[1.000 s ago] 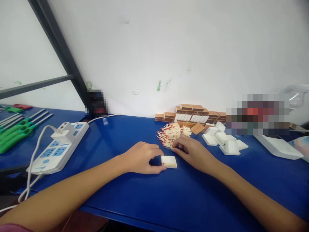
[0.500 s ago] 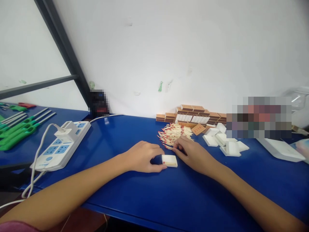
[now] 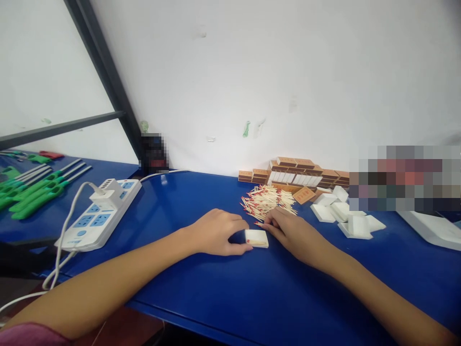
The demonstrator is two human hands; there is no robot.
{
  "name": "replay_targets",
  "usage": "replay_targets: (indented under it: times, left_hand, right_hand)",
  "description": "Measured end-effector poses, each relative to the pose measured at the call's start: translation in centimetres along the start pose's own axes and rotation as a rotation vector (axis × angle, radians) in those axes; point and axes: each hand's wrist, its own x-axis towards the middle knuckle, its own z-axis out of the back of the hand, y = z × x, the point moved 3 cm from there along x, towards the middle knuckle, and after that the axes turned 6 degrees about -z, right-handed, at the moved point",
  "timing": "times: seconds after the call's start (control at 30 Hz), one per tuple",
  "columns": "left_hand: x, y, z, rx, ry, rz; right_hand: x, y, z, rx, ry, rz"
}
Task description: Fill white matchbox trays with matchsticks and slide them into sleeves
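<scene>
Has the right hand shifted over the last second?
Yes, slightly: judged against the stacked matchboxes, the right hand has come back toward the person, its fingertips now nearer the small white tray.

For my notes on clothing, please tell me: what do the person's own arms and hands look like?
The left hand and right hand are bare, with no glove or bracelet visible. A plain mauve cloth sleeve borders the bare left forearm; no sleeve shows on the right forearm.
</scene>
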Motion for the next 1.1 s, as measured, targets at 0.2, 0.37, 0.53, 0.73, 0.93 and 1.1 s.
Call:
replay_targets:
  times: [0.2,0.37,0.53,0.73,0.93,1.1]
  left_hand:
    - [0.0,1.6,1.1,0.000,0.032,0.080]
    - [0.1,1.9,1.1,-0.004,0.016,0.091]
    - [0.0,1.4,0.7,0.016,0.033,0.085]
    - [0.0,0.7,0.5,0.033,0.030,0.050]
    - [-0.1,0.4,0.5,0.043,0.031,0.020]
    - [0.0,0.8,0.5,0.037,0.049,0.040]
  right_hand:
    - [-0.4,0.0,0.7,-0.055,0.053,-0.005]
    - [-0.6,-0.4,0.9,-0.078,0.022,0.033]
    - [-0.7,-0.1,1.9,-0.067,-0.067,0.076]
    - [-1.0,2.5,1.2,-0.015,-0.043,0.138]
    - [-1.5,2.6,1.1,0.019,-0.011,0.176]
    - [-1.3,-0.7,2.3,-0.015,0.001,0.108]
